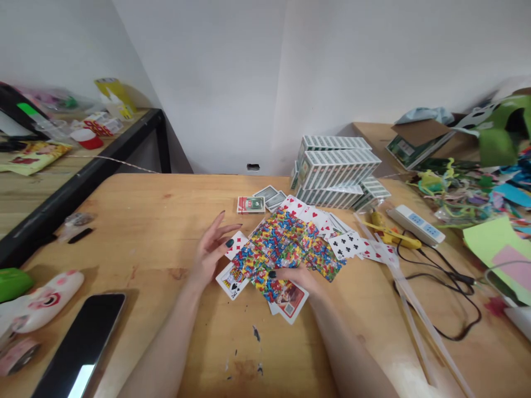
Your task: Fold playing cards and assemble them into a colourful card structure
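- My left hand (211,249) is open, fingers spread; its thumb overlaps a diamonds card (237,245), though I can't tell whether they touch.
- My right hand (296,275) has its thumb over the near edge of the multicoloured patterned piece (276,243); its fingers are hidden, so I can't tell whether it grips.
- I see that piece mid-surface (157,221), between and beyond my hands, playing cards showing around its edges, including a king of spades (233,281).
- Beyond it I have a red-banded card box (251,205) and stacked striped boxes (338,170).
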`<action>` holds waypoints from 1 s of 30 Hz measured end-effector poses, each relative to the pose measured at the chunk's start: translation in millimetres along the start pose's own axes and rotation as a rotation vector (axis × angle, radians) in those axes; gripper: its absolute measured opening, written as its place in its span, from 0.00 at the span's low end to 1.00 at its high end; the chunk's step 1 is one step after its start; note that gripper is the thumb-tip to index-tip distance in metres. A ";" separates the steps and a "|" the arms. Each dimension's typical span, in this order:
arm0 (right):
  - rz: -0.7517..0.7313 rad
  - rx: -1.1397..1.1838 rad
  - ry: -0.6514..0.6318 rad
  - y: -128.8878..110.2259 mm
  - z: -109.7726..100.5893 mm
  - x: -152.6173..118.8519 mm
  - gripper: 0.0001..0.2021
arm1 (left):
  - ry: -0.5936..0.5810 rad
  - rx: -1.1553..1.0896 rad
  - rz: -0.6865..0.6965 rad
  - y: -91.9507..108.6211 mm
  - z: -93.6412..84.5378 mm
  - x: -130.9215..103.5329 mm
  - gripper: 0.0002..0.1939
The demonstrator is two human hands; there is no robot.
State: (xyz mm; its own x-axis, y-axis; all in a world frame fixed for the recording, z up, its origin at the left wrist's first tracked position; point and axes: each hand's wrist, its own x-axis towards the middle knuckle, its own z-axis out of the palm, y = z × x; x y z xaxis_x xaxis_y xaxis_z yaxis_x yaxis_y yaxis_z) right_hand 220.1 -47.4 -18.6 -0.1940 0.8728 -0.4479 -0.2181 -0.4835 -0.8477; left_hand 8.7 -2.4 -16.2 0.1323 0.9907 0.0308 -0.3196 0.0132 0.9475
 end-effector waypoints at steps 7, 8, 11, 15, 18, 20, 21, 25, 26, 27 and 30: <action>0.013 0.059 -0.010 10.6 -3.2 -2.9 0.17 | -0.117 0.131 -0.377 0.4 1.9 -3.1 0.26; 0.013 0.086 -0.006 10.7 -2.0 -3.6 0.16 | -0.065 0.160 -0.412 -2.3 1.8 -3.1 0.22; 0.033 0.225 0.067 9.1 2.3 -3.6 0.19 | -0.007 0.128 -0.453 -8.5 4.9 -1.4 0.18; -0.032 0.420 0.087 3.3 1.0 2.0 0.19 | 0.010 -0.064 -0.401 -9.1 14.4 1.2 0.26; -0.093 0.448 0.013 -2.2 -4.2 6.8 0.18 | 0.088 -0.174 -0.297 -6.0 20.1 0.8 0.28; -0.154 0.382 -0.046 -4.7 -4.7 7.8 0.16 | 0.135 -0.235 -0.238 -3.9 22.2 -0.2 0.29; -0.196 0.331 -0.074 -5.2 -3.3 7.3 0.14 | 0.157 -0.256 -0.231 -3.2 22.8 -0.6 0.29; -0.329 0.113 -0.142 -3.4 11.5 1.7 0.17 | 0.171 -0.278 -0.278 -4.1 25.0 -0.7 0.21; -0.344 0.081 -0.149 -2.3 16.1 0.5 0.18 | 0.168 -0.274 -0.278 -5.6 26.3 -0.7 0.19; -0.367 0.066 -0.138 -1.0 20.3 -0.1 0.18 | 0.170 -0.270 -0.277 -7.6 28.2 -1.1 0.17; -0.410 0.059 -0.003 4.2 28.6 2.9 0.15 | 0.185 -0.264 -0.295 -15.6 36.9 -4.8 0.17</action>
State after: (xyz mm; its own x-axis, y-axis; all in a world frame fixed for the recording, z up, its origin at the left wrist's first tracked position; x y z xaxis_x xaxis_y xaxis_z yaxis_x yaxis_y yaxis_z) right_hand 191.3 -48.8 -15.3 -0.0825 0.9937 -0.0756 -0.3321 -0.0989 -0.9381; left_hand 47.6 -12.3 -19.4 0.0913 0.9466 -0.3093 -0.5251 0.3097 0.7927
